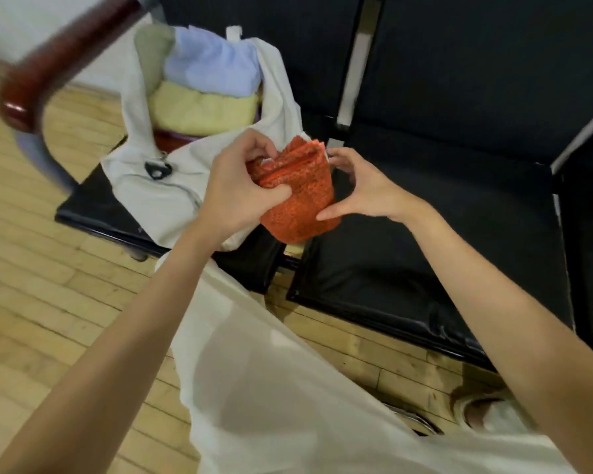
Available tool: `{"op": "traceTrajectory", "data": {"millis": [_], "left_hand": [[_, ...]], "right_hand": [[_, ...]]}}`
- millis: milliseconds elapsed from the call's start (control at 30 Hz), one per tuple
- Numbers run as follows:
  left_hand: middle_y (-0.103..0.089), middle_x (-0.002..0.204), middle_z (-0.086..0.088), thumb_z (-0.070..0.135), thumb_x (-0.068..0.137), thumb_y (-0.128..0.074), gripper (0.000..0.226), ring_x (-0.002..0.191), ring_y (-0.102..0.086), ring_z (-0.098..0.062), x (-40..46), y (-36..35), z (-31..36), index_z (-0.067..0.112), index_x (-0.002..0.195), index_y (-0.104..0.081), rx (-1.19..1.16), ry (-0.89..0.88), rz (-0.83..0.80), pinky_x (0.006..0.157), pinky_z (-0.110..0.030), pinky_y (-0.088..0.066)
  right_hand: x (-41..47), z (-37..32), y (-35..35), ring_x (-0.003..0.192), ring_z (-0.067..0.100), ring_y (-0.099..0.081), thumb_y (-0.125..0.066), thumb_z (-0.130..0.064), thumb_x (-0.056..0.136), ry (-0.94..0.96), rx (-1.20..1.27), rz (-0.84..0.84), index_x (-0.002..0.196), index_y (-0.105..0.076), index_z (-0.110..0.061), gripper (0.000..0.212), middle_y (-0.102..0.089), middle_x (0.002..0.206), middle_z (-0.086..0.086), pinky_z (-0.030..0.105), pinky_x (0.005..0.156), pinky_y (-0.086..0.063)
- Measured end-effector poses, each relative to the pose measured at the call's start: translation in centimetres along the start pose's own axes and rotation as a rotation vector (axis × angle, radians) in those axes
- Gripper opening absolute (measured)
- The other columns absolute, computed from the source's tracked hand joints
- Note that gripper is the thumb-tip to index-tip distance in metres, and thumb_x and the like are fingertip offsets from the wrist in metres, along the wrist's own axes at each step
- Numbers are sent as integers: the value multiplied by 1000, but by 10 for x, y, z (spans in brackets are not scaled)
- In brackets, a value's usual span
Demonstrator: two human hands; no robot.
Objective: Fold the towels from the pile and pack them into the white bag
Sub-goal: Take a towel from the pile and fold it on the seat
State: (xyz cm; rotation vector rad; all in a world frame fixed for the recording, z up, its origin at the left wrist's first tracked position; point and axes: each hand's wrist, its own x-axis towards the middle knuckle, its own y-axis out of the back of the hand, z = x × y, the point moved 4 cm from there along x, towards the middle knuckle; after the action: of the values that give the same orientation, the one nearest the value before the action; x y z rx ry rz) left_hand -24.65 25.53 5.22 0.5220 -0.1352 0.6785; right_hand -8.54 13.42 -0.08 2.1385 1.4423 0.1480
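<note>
A folded orange towel (302, 196) is held upright in the air between both hands, just right of the white bag (172, 193). My left hand (237, 179) grips the towel's left side, thumb pressed into the front and fingers curled over its top edge. My right hand (356, 189) is on the towel's right side, with thumb at its lower edge and fingers at its upper corner. The bag stands open on the left black seat and holds folded towels: light blue (213, 66), pale yellow (202, 107) and grey-green (153, 53).
Black padded seats (425, 217) in a row run to the right, with chrome dividers. A blurred red-brown armrest (59, 59) sits at upper left. Wooden floor (48, 268) is below, and my white garment (288, 388) fills the lower middle.
</note>
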Motion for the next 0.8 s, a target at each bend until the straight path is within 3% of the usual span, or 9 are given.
{"op": "traceTrajectory", "data": {"millis": [67,167,233,333,467,533,633,733,800], "left_hand": [[-64,78,-3,13,58,-67,32,69,-60,-6,3,11,-3,24,82,-49,-27,4,23,62,-19,-44],[-60,72,4,5,62,-67,30,63,-56,1,9,25,-6,18,84,-51,-119,61,122,61,-13,-40],[-62,76,7,0,68,-72,29,67,-58,3,17,37,-11,10,88,-54,-181,104,163,65,-13,-44],[-66,85,5,10,78,-77,22,77,-62,0,28,66,-29,7,93,-61,-190,194,302,72,-18,-50],[-62,85,10,31,81,-67,22,84,-64,-11,34,122,-76,15,93,-58,206,402,673,75,-33,-52],[-62,94,2,35,80,-62,30,91,-61,-22,45,136,-104,15,99,-53,461,530,615,81,-40,-50],[-62,96,-12,37,78,-64,42,89,-60,-34,66,140,-127,7,104,-50,710,661,460,83,-50,-48],[-63,89,-14,33,80,-64,39,79,-61,-36,79,139,-133,6,101,-47,877,639,459,73,-47,-51],[-62,87,-15,32,81,-63,39,75,-60,-35,82,141,-136,4,102,-46,920,620,479,63,-43,-50]], "right_hand": [[10,-28,-9,125,2,-45,-90,-29,57,108,15,-41,135,-40,-24,93,-50,132,-9,21,105,-36],[23,-53,-19,100,-3,-60,-85,-22,67,125,43,-66,114,-55,-25,56,-62,108,-14,17,88,-47],[34,-62,-20,95,-2,-63,-79,-22,75,162,40,-58,108,-58,-27,40,-65,104,-13,16,84,-50],[53,-75,-14,92,-5,-62,-74,-21,81,213,69,98,108,-57,-25,32,-63,101,-14,14,83,-49],[86,-94,3,89,-6,-63,-68,-17,87,209,431,403,111,-57,-16,26,-65,102,-9,12,79,-49],[117,-103,1,94,2,-65,-66,-20,88,151,586,405,111,-59,-16,24,-67,104,-5,18,82,-51],[162,-121,-7,99,6,-64,-65,-22,89,157,580,405,113,-59,-15,26,-67,106,-4,21,87,-51],[197,-136,-15,92,-4,-61,-64,-22,91,210,517,423,109,-57,-19,20,-63,101,-11,12,80,-48],[216,-141,-27,97,1,-60,-63,-25,91,211,469,366,110,-55,-21,21,-63,105,-10,19,88,-49]]}}
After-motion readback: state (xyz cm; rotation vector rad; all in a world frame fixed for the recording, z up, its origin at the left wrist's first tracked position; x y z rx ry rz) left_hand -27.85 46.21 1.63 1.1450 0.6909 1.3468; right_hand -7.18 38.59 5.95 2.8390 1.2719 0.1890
